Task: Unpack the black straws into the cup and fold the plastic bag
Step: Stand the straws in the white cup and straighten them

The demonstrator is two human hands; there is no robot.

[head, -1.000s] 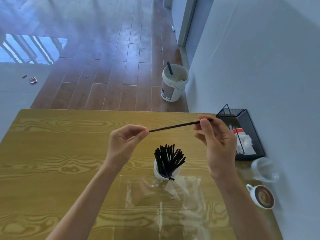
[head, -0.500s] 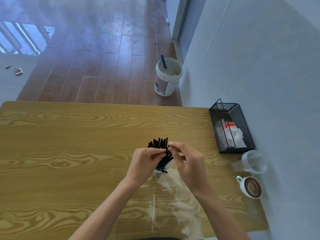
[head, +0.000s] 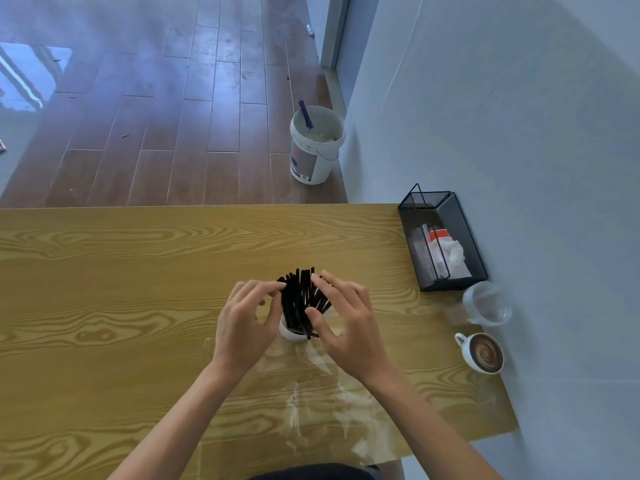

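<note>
A bunch of black straws (head: 300, 299) stands upright in a small white cup (head: 290, 333) in the middle of the wooden table (head: 104, 289). My left hand (head: 244, 323) is on the left side of the bunch, fingers spread, fingertips touching the straws. My right hand (head: 346, 320) is on the right side, fingers apart, thumb and index against the straws. Neither hand grips a single straw. The clear plastic bag (head: 311, 400) lies flat on the table just in front of the cup, partly under my wrists.
A black mesh holder (head: 446, 244) with white packets stands at the table's right edge by the wall. A clear plastic cup (head: 486, 304) and a white cup of coffee (head: 483, 353) sit nearer on the right. A white bucket (head: 315, 147) stands on the floor beyond.
One second ago both hands held a single straw raised above the cup. It has gone into the cup, and both hands now rest around the bunch with fingers spread.
</note>
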